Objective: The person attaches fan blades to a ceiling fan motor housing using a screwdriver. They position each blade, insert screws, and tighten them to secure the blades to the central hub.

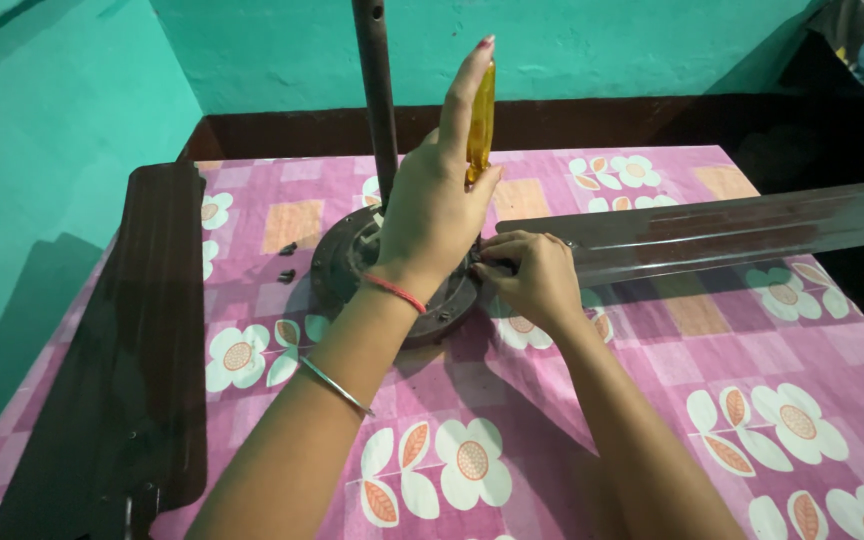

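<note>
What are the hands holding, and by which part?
The left hand grips a screwdriver by its yellow handle. The right hand pinches something at the fan motor rim; too small to tell.

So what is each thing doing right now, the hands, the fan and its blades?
left hand: upright, gripping the amber screwdriver
right hand: fingers pinched at the motor's edge
fan motor: lying on the floral cloth, rod up
right blade: meeting the motor
left blade: lying loose
small screws: lying loose
</note>
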